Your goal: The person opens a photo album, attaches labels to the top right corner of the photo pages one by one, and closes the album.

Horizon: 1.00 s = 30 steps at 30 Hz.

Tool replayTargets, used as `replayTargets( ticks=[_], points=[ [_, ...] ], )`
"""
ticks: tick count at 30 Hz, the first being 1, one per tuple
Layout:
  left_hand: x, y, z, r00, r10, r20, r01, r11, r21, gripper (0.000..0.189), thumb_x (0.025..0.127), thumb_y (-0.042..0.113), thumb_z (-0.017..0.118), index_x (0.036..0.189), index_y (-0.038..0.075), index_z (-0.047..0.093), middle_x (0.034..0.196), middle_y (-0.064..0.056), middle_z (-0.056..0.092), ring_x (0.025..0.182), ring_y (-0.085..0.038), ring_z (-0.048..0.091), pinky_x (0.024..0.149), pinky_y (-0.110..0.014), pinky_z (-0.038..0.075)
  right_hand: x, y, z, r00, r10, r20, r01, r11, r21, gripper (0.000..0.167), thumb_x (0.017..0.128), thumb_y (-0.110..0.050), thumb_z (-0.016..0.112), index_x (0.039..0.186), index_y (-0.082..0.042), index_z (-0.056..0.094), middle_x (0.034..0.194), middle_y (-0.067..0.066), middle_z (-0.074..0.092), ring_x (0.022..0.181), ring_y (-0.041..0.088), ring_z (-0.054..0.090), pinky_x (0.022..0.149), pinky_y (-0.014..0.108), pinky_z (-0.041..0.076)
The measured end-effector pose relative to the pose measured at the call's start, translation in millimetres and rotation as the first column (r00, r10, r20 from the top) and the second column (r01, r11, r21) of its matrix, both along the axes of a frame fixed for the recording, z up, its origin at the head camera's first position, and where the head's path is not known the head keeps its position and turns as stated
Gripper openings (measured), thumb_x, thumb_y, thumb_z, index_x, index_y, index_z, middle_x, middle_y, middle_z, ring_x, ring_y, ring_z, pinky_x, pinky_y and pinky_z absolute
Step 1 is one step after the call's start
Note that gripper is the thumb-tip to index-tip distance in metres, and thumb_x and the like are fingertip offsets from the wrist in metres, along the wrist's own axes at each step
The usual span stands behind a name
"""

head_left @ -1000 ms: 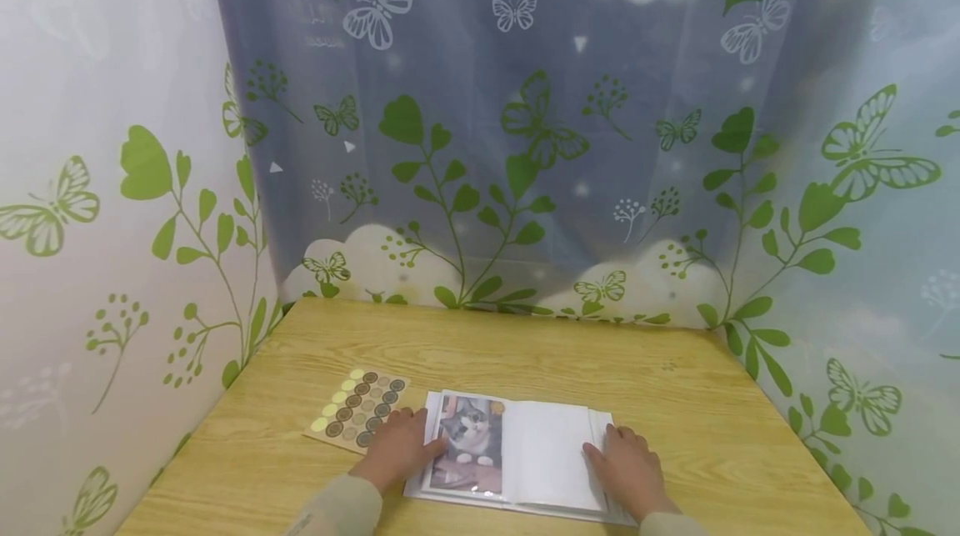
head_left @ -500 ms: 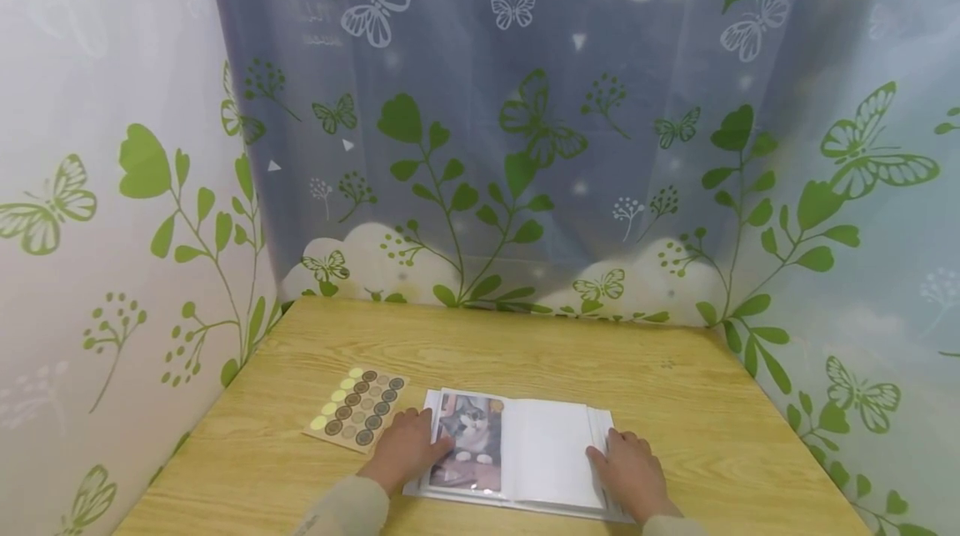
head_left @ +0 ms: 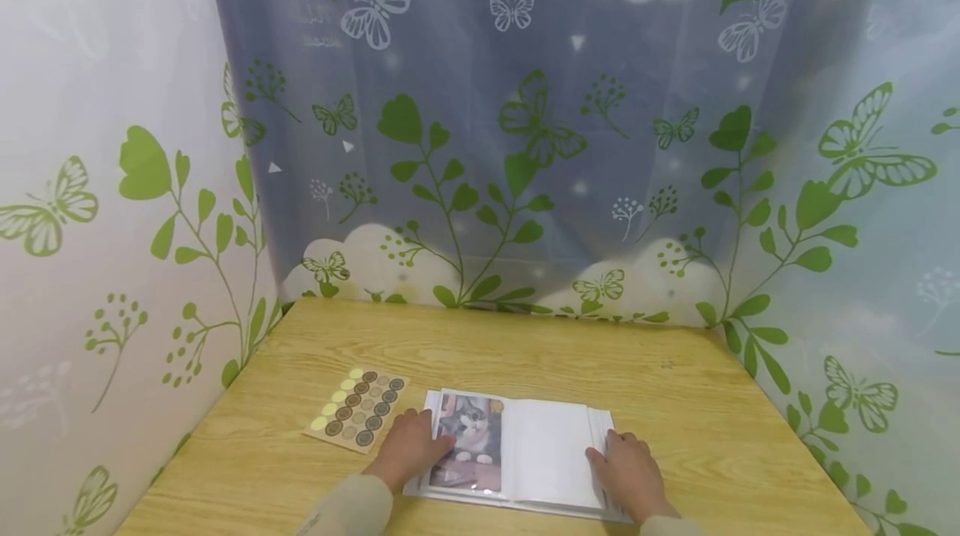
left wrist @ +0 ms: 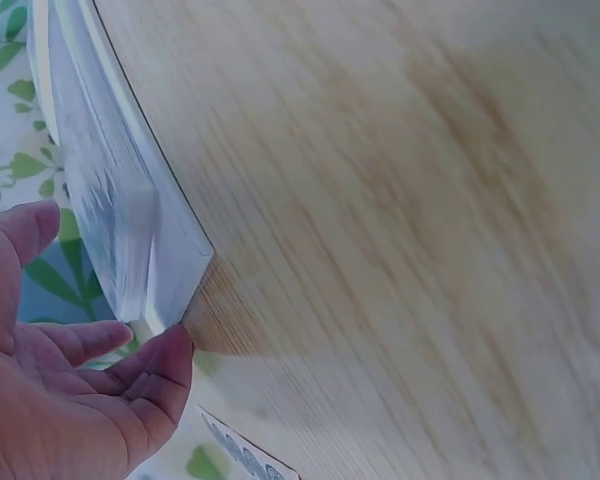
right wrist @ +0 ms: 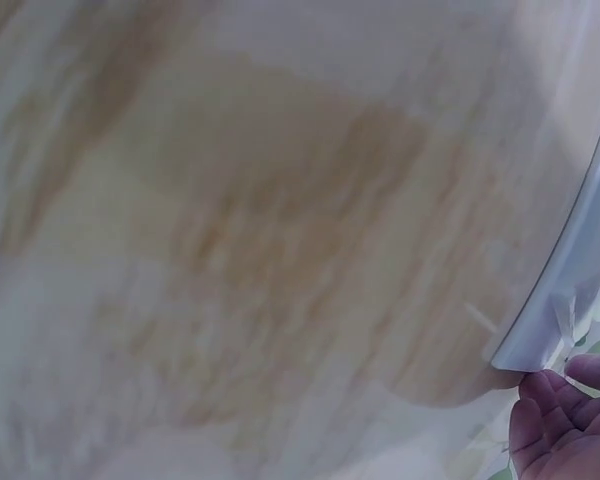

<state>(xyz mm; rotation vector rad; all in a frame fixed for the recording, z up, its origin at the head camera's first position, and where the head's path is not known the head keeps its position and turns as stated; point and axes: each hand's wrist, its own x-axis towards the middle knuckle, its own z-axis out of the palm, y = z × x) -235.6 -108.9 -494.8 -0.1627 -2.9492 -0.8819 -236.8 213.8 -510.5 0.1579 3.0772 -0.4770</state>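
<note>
A white photo album lies spread on the table. Its left page holds a photo of a grey and white cat under a clear sleeve, with a small round brown sticker at the top right corner; the right page is blank white. My left hand holds the album's left edge, thumb over the photo and fingers along the side. In the left wrist view, fingertips of the left hand touch the cover's corner. On the opposite side my right hand holds the right edge, fingertips against the cover corner.
Left of the album lies a sheet of round stickers in yellow, brown and tan rows, close to my left hand. The wood-grain table is bordered by hanging curtains printed with leaves and butterflies at the back and sides.
My left hand has shifted slightly to the right, its thumb now further over the photo. The album and sticker sheet stay where they were.
</note>
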Motion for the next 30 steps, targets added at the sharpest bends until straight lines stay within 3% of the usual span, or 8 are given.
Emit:
replayTargets(
  ticks=[9, 12, 16, 22, 30],
  points=[
    [-3.2, 1.5, 3.7, 0.995, 0.047, 0.089, -0.056, 0.994, 0.096, 0.048, 0.086, 0.028, 0.072, 0.105, -0.014, 0.062, 0.093, -0.022, 0.058, 0.087, -0.035, 0.057, 0.089, -0.055, 0.049, 5.4, -1.3, 1.3, 1.000, 0.016, -0.008, -0.016, 1.000, 0.015, 0.053, 0.097, -0.029, 0.061, 0.131, 0.012, 0.055, 0.123, 0.035, 0.055, 0.115, 0.050, 0.052, 0.096, 0.060, 0.044],
    [-3.2, 1.3, 6.8, 0.993, 0.048, 0.109, -0.063, 0.988, 0.139, 0.038, 0.087, 0.026, 0.070, 0.093, -0.010, 0.063, 0.082, -0.017, 0.059, 0.075, -0.028, 0.056, 0.075, -0.046, 0.053, 5.2, -1.0, 1.3, 1.000, 0.018, -0.015, -0.018, 0.999, 0.031, 0.053, 0.097, -0.030, 0.061, 0.126, 0.014, 0.057, 0.120, 0.035, 0.056, 0.112, 0.049, 0.054, 0.095, 0.060, 0.045],
    [-1.8, 0.7, 10.9, 0.991, 0.055, 0.119, -0.075, 0.981, 0.177, 0.029, 0.088, 0.023, 0.070, 0.083, -0.004, 0.061, 0.073, -0.009, 0.056, 0.065, -0.021, 0.051, 0.061, -0.036, 0.048, 4.3, -0.5, 1.8, 1.000, 0.019, -0.014, -0.018, 0.999, 0.043, 0.052, 0.097, -0.030, 0.061, 0.121, 0.015, 0.059, 0.116, 0.034, 0.057, 0.109, 0.048, 0.055, 0.092, 0.059, 0.047],
    [-1.9, -0.1, 14.7, 0.985, 0.095, 0.146, -0.121, 0.976, 0.183, 0.036, 0.087, 0.022, 0.069, 0.094, -0.012, 0.062, 0.081, -0.013, 0.060, 0.073, -0.025, 0.054, 0.073, -0.042, 0.052, 2.2, 0.4, 1.6, 0.999, 0.038, -0.002, -0.038, 0.998, 0.056, 0.047, 0.097, -0.031, 0.060, 0.114, 0.012, 0.063, 0.113, 0.031, 0.059, 0.106, 0.046, 0.056, 0.090, 0.059, 0.048],
    [-1.4, 1.6, 19.9, 0.974, 0.122, 0.190, -0.154, 0.975, 0.163, 0.045, 0.088, 0.023, 0.070, 0.105, -0.017, 0.060, 0.094, -0.023, 0.064, 0.086, -0.033, 0.061, 0.086, -0.051, 0.052, 6.6, 1.7, 0.4, 0.994, 0.104, -0.033, -0.102, 0.993, 0.051, 0.048, 0.100, -0.028, 0.057, 0.134, 0.006, 0.056, 0.133, 0.031, 0.052, 0.124, 0.048, 0.047, 0.100, 0.064, 0.039]
  ],
)
